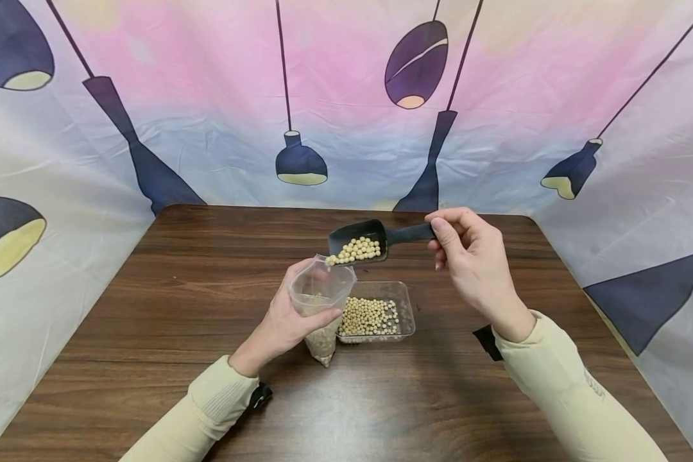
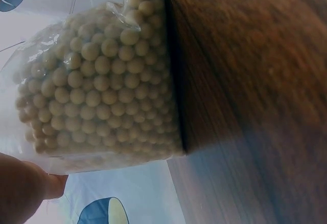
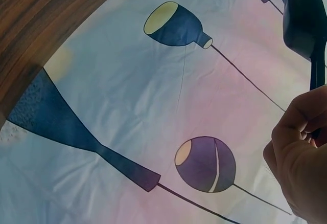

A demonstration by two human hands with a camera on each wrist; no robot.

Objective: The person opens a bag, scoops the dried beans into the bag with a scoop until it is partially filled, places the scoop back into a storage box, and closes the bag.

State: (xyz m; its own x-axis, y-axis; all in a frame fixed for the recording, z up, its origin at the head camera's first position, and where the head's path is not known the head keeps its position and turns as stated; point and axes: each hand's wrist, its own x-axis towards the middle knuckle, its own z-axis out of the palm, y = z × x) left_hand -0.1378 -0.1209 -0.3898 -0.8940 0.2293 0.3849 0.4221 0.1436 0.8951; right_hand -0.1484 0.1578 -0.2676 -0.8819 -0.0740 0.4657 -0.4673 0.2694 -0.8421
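My left hand (image 1: 285, 319) grips a clear plastic bag (image 1: 323, 289) near its open mouth, thumb across the front. Pale round beads or beans (image 2: 102, 86) fill the bag's lower part, which stands on the wood in the left wrist view. Between thumb and fingers, my right hand (image 1: 478, 262) pinches the handle end of a black scoop (image 1: 410, 233). The scoop carries a load of the same pale balls (image 1: 359, 249), and its front lip tilts over the bag's mouth. In the right wrist view the scoop (image 3: 301, 19) shows from beneath.
A clear plastic tray (image 1: 407, 314) just right of the bag holds a layer of pale balls (image 1: 366, 317). Both stand on a dark wooden table (image 1: 208, 269). A cloth backdrop printed with lamps (image 1: 358, 160) hangs behind the table and at its sides.
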